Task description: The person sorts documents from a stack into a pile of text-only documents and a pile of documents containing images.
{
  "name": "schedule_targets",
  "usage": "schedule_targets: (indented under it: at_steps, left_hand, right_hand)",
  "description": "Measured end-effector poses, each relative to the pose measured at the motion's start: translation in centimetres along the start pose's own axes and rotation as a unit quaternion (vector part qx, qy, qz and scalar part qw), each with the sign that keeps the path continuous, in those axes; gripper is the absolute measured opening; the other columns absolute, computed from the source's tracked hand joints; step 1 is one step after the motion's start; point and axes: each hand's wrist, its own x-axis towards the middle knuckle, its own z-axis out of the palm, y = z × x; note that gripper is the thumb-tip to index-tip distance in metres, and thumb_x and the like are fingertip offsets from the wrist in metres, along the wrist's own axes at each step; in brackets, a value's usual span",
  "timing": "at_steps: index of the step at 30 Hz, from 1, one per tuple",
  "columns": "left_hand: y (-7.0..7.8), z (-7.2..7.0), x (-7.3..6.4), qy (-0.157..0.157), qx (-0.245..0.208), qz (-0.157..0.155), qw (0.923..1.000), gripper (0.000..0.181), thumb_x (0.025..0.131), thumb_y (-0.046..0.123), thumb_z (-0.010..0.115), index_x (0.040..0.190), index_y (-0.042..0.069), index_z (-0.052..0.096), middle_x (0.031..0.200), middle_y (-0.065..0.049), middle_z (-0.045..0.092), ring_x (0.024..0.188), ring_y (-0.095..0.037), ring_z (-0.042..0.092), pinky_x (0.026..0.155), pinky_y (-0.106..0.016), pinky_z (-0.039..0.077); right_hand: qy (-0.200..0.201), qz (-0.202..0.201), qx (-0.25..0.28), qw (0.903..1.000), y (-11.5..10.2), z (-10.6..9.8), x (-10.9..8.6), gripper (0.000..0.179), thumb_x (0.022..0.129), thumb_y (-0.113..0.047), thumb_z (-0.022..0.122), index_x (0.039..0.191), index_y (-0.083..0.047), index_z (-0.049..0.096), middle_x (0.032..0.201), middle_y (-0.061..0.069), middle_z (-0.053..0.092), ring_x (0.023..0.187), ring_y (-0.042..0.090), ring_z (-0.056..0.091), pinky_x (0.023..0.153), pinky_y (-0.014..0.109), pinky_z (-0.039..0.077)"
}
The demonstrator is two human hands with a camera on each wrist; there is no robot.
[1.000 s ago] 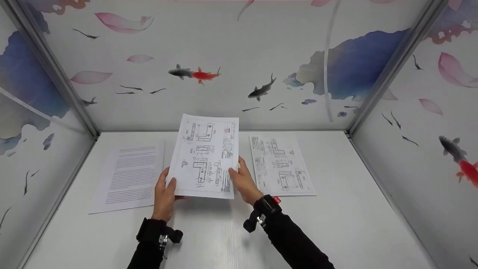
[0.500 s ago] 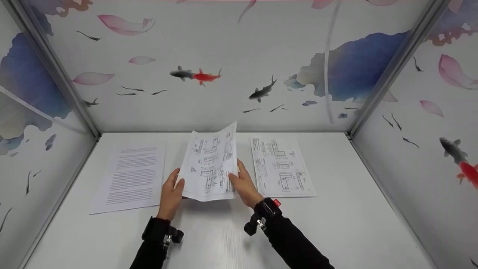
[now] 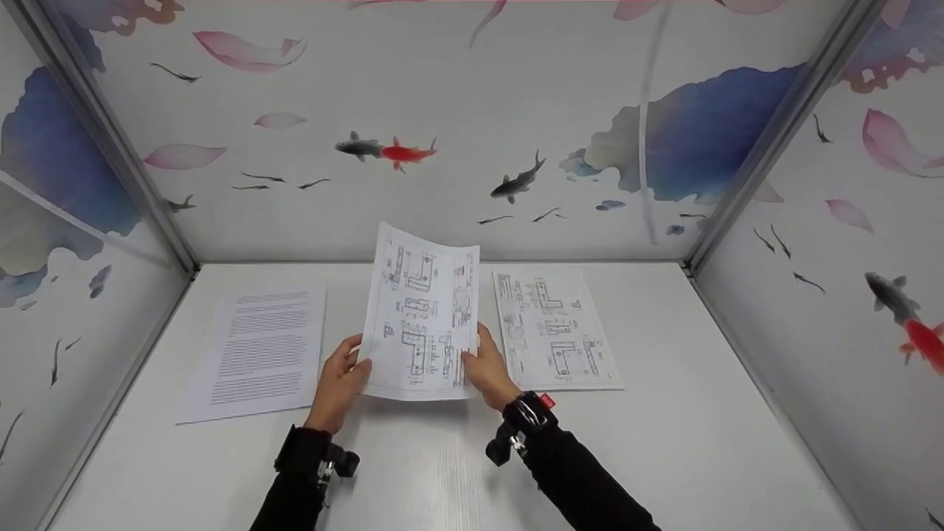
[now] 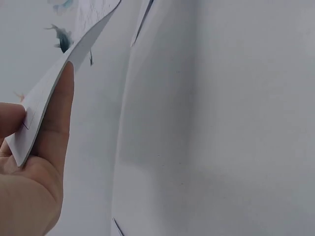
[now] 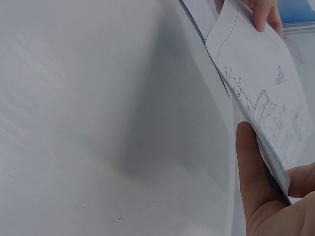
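A stack of paper [image 3: 420,317] printed with technical drawings is held up over the middle of the table, slightly bowed. My left hand [image 3: 341,383] pinches its left edge, thumb on the printed face and fingers behind. On the opposite edge my right hand [image 3: 490,372] grips it the same way. The left wrist view shows the stack's edge [image 4: 49,93] between thumb and fingers, curving upward. In the right wrist view, the printed face [image 5: 266,93] slants up from the right thumb, with the left hand [image 5: 266,12] at the far edge.
To the left on the white table [image 3: 664,457] lies a sheet of printed text [image 3: 262,346]. A second stack of drawings [image 3: 558,328] lies flat at the right, close beside my right hand. Walls with painted fish [image 3: 516,181] enclose the table at the back and sides.
The held stack bent and dipped half a second ago, and now stands flatter and raised again, a little further right than a second ago. Both hands keep their hold; the left has shifted right.
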Motion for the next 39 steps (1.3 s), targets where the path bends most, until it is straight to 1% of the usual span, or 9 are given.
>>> schedule_targets:
  at_steps: [4,10,12,17,21,25,30,34,39]
  left_hand:
    - [0.1,-0.3,-0.1,0.008,-0.006,0.005,0.9999,0.042,0.099,0.002,0.049,0.14,0.012,0.048,0.124,-0.019,0.065,0.106,-0.026,0.064,0.079,-0.031,0.051]
    - [-0.4,-0.6,-0.1,0.005,0.003,-0.034,0.9994,0.046,0.102,0.007,0.047,0.147,0.014,0.037,0.124,-0.022,0.063,0.096,-0.026,0.068,0.07,-0.039,0.058]
    - [-0.5,-0.7,0.0,-0.001,0.015,-0.042,0.999,0.047,0.102,0.009,0.046,0.148,0.015,0.034,0.121,-0.022,0.064,0.088,-0.026,0.068,0.061,-0.04,0.058]
    - [0.2,-0.7,0.0,-0.02,0.034,-0.062,0.9973,0.046,0.103,0.01,0.042,0.147,0.015,0.032,0.09,-0.021,0.07,0.057,-0.024,0.064,0.039,-0.028,0.04]
    - [0.8,-0.8,0.3,-0.029,0.048,-0.094,0.994,0.052,0.098,0.007,0.04,0.148,0.015,0.031,0.079,-0.016,0.068,0.046,-0.019,0.056,0.039,-0.024,0.031]
    - [0.5,-1.1,0.8,-0.034,0.066,-0.095,0.9927,0.053,0.093,0.003,0.04,0.145,0.013,0.037,0.074,-0.013,0.064,0.045,-0.017,0.055,0.04,-0.023,0.031]
    - [0.5,-1.1,0.9,-0.044,0.036,-0.089,0.9944,0.043,0.098,0.001,0.04,0.14,0.01,0.039,0.084,-0.013,0.064,0.05,-0.017,0.056,0.042,-0.022,0.032]
    - [0.4,-0.9,1.1,-0.031,0.013,-0.091,0.9952,0.038,0.101,0.001,0.039,0.139,0.008,0.038,0.087,-0.013,0.063,0.051,-0.016,0.053,0.044,-0.022,0.034]
    - [0.0,-0.6,1.6,-0.013,0.034,-0.1,0.9943,0.04,0.101,0.001,0.038,0.141,0.005,0.035,0.092,-0.014,0.062,0.053,-0.015,0.053,0.047,-0.022,0.036]
  right_hand:
    - [-0.002,0.009,0.012,0.9999,-0.1,-0.2,0.1,0.062,0.096,0.004,0.042,0.153,-0.011,0.023,0.119,0.014,0.061,0.096,0.019,0.062,0.081,0.029,0.048]
    - [-0.015,0.006,0.046,0.9988,-0.3,-0.6,0.0,0.062,0.101,0.0,0.04,0.156,-0.019,0.019,0.122,0.017,0.062,0.095,0.02,0.065,0.076,0.029,0.051]
    - [-0.015,0.006,0.053,0.9985,-0.3,-0.7,0.0,0.063,0.101,-0.001,0.041,0.157,-0.02,0.017,0.125,0.017,0.061,0.097,0.02,0.064,0.078,0.03,0.051]
    - [-0.009,0.019,0.064,0.9977,-0.1,-0.9,0.3,0.062,0.101,-0.002,0.041,0.156,-0.018,0.019,0.126,0.016,0.059,0.1,0.019,0.062,0.084,0.03,0.05]
    - [-0.002,0.026,0.059,0.9979,0.1,-1.0,0.5,0.06,0.1,-0.002,0.041,0.155,-0.016,0.021,0.124,0.017,0.059,0.099,0.019,0.062,0.084,0.03,0.05]
    - [-0.001,0.025,0.049,0.9985,0.2,-1.1,0.7,0.057,0.1,0.0,0.042,0.153,-0.013,0.025,0.12,0.018,0.061,0.095,0.019,0.064,0.079,0.029,0.05]
    - [0.002,0.046,0.031,0.9984,0.3,-1.2,0.9,0.052,0.099,-0.002,0.045,0.149,-0.009,0.032,0.116,0.017,0.061,0.093,0.018,0.063,0.075,0.027,0.049]
    - [-0.006,0.074,0.015,0.9972,0.8,-1.7,1.1,0.049,0.1,-0.01,0.051,0.147,-0.008,0.037,0.115,0.015,0.062,0.091,0.018,0.064,0.07,0.028,0.052]
    - [-0.006,0.082,-0.02,0.9964,1.6,-2.2,1.0,0.048,0.097,-0.008,0.054,0.143,-0.001,0.043,0.108,0.015,0.063,0.084,0.017,0.062,0.064,0.031,0.057]
